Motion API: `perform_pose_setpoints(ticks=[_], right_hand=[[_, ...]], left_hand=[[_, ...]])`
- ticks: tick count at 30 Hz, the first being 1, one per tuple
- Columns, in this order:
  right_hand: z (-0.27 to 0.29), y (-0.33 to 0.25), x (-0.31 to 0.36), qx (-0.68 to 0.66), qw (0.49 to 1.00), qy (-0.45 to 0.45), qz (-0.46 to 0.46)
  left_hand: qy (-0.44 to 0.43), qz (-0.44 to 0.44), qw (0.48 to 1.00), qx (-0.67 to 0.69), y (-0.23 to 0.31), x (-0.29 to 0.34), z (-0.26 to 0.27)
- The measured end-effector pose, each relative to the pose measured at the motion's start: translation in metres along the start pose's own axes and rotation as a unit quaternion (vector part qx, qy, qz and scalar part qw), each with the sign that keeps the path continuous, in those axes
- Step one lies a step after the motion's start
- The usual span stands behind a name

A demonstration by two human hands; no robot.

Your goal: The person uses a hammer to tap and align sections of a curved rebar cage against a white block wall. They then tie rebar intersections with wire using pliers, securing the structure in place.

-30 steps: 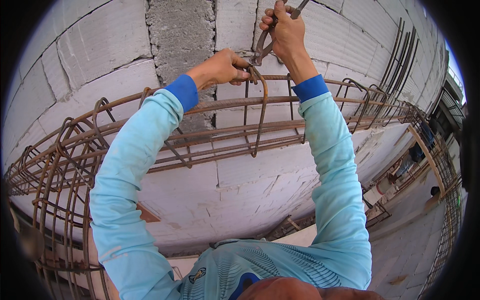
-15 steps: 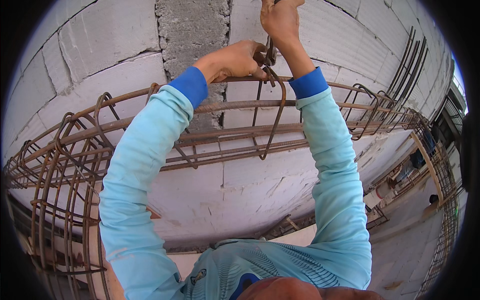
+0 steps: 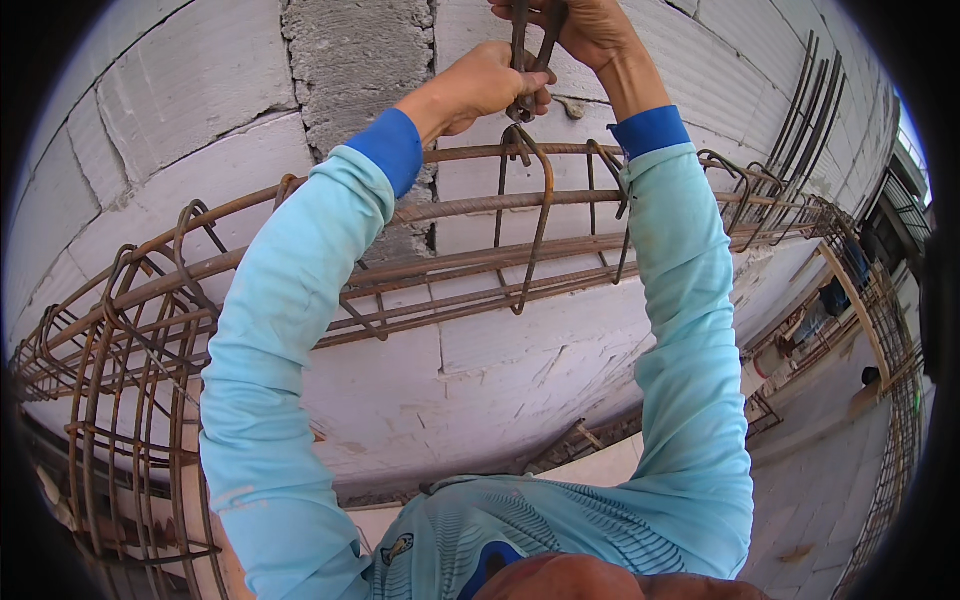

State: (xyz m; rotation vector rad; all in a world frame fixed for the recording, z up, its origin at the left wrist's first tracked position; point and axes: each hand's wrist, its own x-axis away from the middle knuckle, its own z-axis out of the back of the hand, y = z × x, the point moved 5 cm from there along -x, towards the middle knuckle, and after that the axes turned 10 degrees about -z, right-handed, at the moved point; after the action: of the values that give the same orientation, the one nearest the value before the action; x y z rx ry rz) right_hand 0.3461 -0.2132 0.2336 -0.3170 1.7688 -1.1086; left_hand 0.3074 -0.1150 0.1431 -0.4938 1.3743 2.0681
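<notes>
Now the right hand, at the top centre of the frame, has closed the handles of the pincers that stood spread a second ago, and the tool hangs nearly upright, its head down at the top bar of the rebar cage. The left hand has slid in from the left and is wrapped shut around the stirrup top, touching the tool. I judge this joint is being tightened against the white block wall.
</notes>
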Motion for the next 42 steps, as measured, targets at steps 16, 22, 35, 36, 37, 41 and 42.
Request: perform_pose_setpoints(ticks=[16,22,35,36,37,41,42], right_hand=[[0.024,0.004,-0.008,0.109,0.99,0.078,-0.039],[0.036,0.007,-0.002,0.068,0.991,0.094,-0.066],[-0.065,0.01,0.079,0.214,0.844,0.222,0.438],[-0.071,0.013,0.086,0.216,0.835,0.205,0.462],[-0.073,0.013,0.088,0.217,0.825,0.187,0.487],[-0.08,0.031,0.102,0.276,0.773,0.105,0.562],[-0.078,0.034,0.102,0.279,0.771,0.093,0.564]], left_hand=[[0.052,0.047,0.993,-0.092,0.0,0.014,0.011],[0.055,0.064,0.995,-0.055,-0.007,0.012,0.012],[-0.074,-0.054,0.98,-0.177,0.041,0.025,0.002],[-0.076,-0.058,0.979,-0.177,0.043,0.028,0.003],[-0.083,-0.075,0.978,-0.174,0.046,0.03,0.002],[-0.106,-0.139,0.965,-0.196,0.047,0.032,0.005],[-0.113,-0.164,0.959,-0.2,0.047,0.032,0.005]])
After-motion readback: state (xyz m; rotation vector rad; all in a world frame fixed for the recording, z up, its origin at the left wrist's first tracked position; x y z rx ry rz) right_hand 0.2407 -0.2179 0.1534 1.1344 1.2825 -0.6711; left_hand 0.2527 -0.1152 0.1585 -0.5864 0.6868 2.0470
